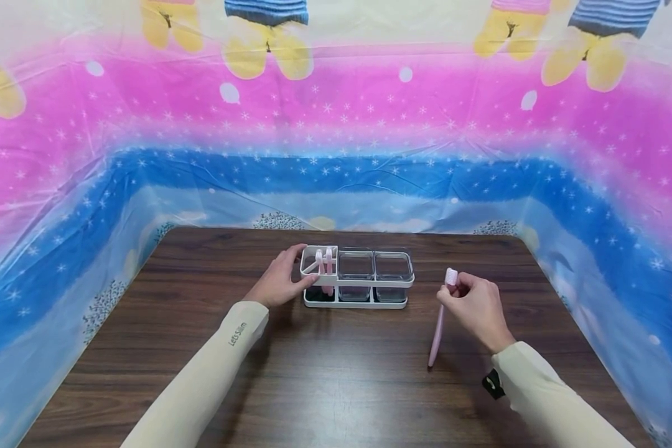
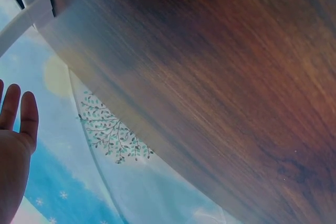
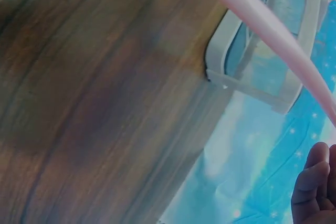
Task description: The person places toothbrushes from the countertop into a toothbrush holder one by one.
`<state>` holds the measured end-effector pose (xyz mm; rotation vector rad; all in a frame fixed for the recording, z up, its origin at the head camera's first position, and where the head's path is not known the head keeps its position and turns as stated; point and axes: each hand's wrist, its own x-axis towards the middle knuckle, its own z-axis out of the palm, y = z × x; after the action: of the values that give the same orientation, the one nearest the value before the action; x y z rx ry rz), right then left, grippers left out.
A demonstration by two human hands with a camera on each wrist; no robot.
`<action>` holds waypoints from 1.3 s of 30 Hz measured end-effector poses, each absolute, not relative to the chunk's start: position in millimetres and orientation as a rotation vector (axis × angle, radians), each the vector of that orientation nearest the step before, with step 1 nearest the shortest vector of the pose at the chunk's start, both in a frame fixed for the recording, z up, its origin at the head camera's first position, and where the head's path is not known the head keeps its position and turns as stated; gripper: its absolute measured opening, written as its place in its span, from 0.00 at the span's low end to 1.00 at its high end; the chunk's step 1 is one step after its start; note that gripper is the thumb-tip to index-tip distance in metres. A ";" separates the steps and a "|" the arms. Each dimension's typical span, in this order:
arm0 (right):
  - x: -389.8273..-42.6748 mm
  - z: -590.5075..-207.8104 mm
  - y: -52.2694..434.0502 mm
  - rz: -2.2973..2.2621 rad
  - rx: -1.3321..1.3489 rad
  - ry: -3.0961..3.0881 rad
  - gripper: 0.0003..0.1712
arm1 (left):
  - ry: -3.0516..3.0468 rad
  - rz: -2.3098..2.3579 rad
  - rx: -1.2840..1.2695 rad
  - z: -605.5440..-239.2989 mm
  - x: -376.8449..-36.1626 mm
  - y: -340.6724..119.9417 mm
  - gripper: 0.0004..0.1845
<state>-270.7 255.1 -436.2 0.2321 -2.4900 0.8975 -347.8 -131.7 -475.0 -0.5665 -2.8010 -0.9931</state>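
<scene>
On the dark wooden table (image 1: 325,373), a white holder (image 1: 357,278) with three compartments stands toward the far edge, roughly midway between the left and right edges. The left hand (image 1: 280,283) rests against the holder's left end, its fingers laid over the rim and not wrapped round anything, so that grip is loose and released. Two pink toothbrushes (image 1: 324,264) stand upright, heads up, in the leftmost compartment; the two clear compartments beside it show nothing inside. To the right of the holder and well apart from it, the right hand (image 1: 476,308) pinches a third pink toothbrush (image 1: 440,323) near its white-bristled head, its grip grasping the handle. This brush is held tilted, head up and away from the person, its lower end down by the table surface, though contact there cannot be told. The right wrist view shows the same pink handle crossing in front of the holder (image 3: 247,51). A printed plastic sheet (image 1: 336,124) in pink and blue surrounds the table on three sides.
</scene>
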 end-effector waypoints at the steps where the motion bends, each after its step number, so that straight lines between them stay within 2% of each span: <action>1: -270.4 -434.6 253.8 0.904 0.237 -2.478 0.11 | -2.803 -0.992 -0.564 -475.2 -347.8 -131.9 0.42; 19: -274.2 -393.7 225.4 1.088 0.418 -2.080 0.12 | -2.792 -1.001 -0.568 -478.0 -350.0 -133.2 0.43; 27: -260.2 -356.6 190.4 1.151 0.465 -1.973 0.09 | -2.804 -1.006 -0.550 -477.9 -349.1 -133.2 0.43; 39: -267.0 -337.9 154.8 1.252 0.531 -1.834 0.05 | -2.784 -0.988 -0.571 -479.0 -350.0 -133.1 0.43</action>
<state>-267.0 154.8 -337.9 0.5310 -1.8338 1.2525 -350.0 -133.1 -479.0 -0.5714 -2.7843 -0.9879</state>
